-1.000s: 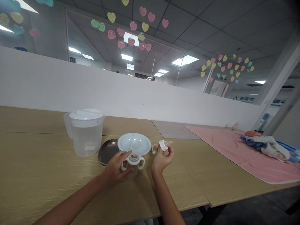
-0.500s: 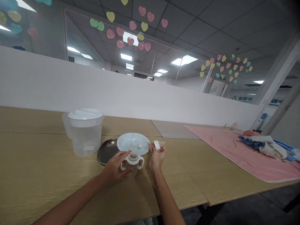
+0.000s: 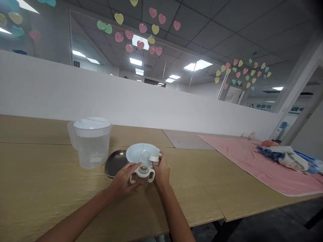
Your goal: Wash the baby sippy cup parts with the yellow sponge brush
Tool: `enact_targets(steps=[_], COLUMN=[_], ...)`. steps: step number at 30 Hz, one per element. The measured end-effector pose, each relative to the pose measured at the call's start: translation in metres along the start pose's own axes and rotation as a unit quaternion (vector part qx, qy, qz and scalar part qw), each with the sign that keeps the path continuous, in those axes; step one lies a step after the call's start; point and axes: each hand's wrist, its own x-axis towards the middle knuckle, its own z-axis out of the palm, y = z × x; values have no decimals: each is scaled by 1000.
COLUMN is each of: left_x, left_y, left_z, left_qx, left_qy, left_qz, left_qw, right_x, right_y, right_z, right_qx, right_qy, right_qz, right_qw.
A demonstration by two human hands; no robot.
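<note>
A clear baby bottle (image 3: 143,179) with two white handles stands uncapped on the table, its mouth facing up. My left hand (image 3: 126,178) is wrapped round its left side. In the fingers of my right hand (image 3: 162,169) is a white bottle cap with a clear teat (image 3: 153,157), held upright just above and right of the bottle's mouth, apart from it. Behind the bottle lies a white bowl (image 3: 133,151), partly covered by the cap and my right hand. A dark round metal tray (image 3: 114,164) sits left of the bowl.
A clear lidded pitcher (image 3: 92,148) stands at the back left, near the white wall. On the right, a pink cloth (image 3: 242,154) covers part of the table, with a pile of folded clothes (image 3: 290,158) on it. The table's front edge runs at lower right.
My right hand has moved left toward the bottle's mouth, and the cap has turned from lying sideways to teat up. My left hand stays on the bottle.
</note>
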Motion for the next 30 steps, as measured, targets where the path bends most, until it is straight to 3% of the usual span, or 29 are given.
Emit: enact_targets(steps=[4, 8, 15, 25, 30], left_x=[1, 1, 3, 2, 3], left_y=[0, 1, 2, 2, 3], left_z=[-1, -1, -2, -2, -3], left_qx=[-6, -2, 2, -7, -5], left_qy=[-4, 0, 4, -6, -1], left_qz=[6, 10, 12, -9, 1], left_qw=[1000, 1000, 1000, 1000, 1000], right_x=[0, -1, -3, -2, -3], right_y=[4, 5, -5, -5, -5], right_z=[1, 2, -2, 1, 1], right_qx=[-40, -21, 20, -124, -121], right_qy=[16, 29, 39, 60, 47], right_qz=[-96, -127, -65, -15, 38], right_qw=[994, 991, 997, 990, 991])
